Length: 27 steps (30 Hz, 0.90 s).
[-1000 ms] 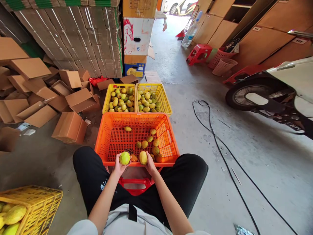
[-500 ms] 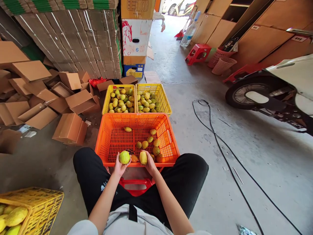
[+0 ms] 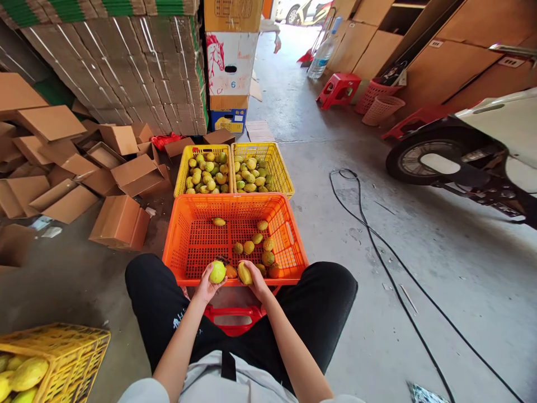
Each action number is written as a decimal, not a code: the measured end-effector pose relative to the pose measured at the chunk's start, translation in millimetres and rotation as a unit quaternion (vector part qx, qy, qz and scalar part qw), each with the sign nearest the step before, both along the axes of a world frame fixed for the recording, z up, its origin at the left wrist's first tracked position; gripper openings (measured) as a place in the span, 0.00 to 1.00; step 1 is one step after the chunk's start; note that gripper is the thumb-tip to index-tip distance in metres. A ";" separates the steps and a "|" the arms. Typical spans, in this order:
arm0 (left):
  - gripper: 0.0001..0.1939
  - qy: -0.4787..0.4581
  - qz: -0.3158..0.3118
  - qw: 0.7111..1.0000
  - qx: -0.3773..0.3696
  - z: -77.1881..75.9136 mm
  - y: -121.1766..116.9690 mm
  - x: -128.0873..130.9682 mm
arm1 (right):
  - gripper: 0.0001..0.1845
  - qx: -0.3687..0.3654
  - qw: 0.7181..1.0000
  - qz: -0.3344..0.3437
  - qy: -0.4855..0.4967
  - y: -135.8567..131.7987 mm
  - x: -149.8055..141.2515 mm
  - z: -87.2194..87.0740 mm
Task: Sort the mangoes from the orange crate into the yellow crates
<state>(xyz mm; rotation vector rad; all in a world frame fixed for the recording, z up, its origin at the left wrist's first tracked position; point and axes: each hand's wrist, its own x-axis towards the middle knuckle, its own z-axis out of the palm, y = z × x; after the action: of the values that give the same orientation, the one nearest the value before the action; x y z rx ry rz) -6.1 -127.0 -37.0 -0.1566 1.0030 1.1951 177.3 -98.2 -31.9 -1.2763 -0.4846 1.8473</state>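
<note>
My left hand [image 3: 206, 286] is closed around a bright yellow-green fruit [image 3: 217, 272], round and smooth. In my right hand [image 3: 257, 282] is a duller yellow, longer fruit [image 3: 245, 273], tilted to one side. Both hands are at the near rim of an orange plastic crate [image 3: 184, 215], close to each other. Inside that crate, several yellowish-brown fruits [image 3: 249, 247] lie mostly on the right, and a single fruit [image 3: 218, 221] sits near the back. An orange-coloured fruit [image 3: 230, 272] shows between my hands.
Two yellow crates, the left one [image 3: 181, 174] and the right one [image 3: 286, 170], stand behind with many fruits. Another yellow crate [image 3: 79, 350] is at lower left. Cardboard boxes [image 3: 119, 221] litter the left floor. A black cable [image 3: 380, 238] and a motorbike [image 3: 461, 162] are on the right.
The fruit in my left hand has shifted slightly right. My right hand has turned its fruit from upright to tilted. The fruits in the crates look unmoved.
</note>
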 end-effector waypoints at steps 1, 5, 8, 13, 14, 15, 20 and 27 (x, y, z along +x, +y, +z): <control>0.12 0.006 0.005 1.000 -0.002 0.0 -0.2 0.6 | 0.19 0.003 1.000 0.005 -0.002 -0.2 -0.1 -0.3; 0.11 0.018 0.014 1.000 0.008 0.6 -1.0 3.3 | 0.19 -0.009 1.000 0.001 -0.002 0.0 -0.6 -4.3; 0.13 0.006 0.003 1.000 0.014 2.7 -1.3 4.0 | 0.18 -0.033 0.999 -0.008 -0.003 0.9 -1.0 -9.1; 0.16 -0.031 0.000 0.999 0.011 9.0 -1.4 0.4 | 0.16 -0.049 0.999 -0.004 0.019 1.5 -1.2 -14.0; 0.17 -0.039 0.002 0.999 0.013 9.7 -1.5 -0.5 | 0.17 -0.048 0.998 -0.009 0.024 1.5 -1.0 -14.0; 0.17 -0.046 0.002 0.999 0.015 10.0 -1.6 -1.3 | 0.17 -0.047 0.998 -0.014 0.032 1.4 -0.7 -13.7; 0.13 -0.048 -0.003 0.998 0.033 4.8 -2.0 -2.3 | 0.22 -0.024 0.998 -0.022 0.050 0.4 0.5 -10.8; 0.09 -0.034 0.027 0.998 0.054 0.7 0.1 -2.1 | 0.25 -0.004 1.000 -0.024 -0.012 -0.8 0.5 -7.3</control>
<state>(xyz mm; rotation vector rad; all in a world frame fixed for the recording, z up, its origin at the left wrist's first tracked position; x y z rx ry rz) -8.3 -126.8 -36.3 -0.1386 0.8782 1.2813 177.8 -99.0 -39.2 -1.3059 -0.4569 1.7973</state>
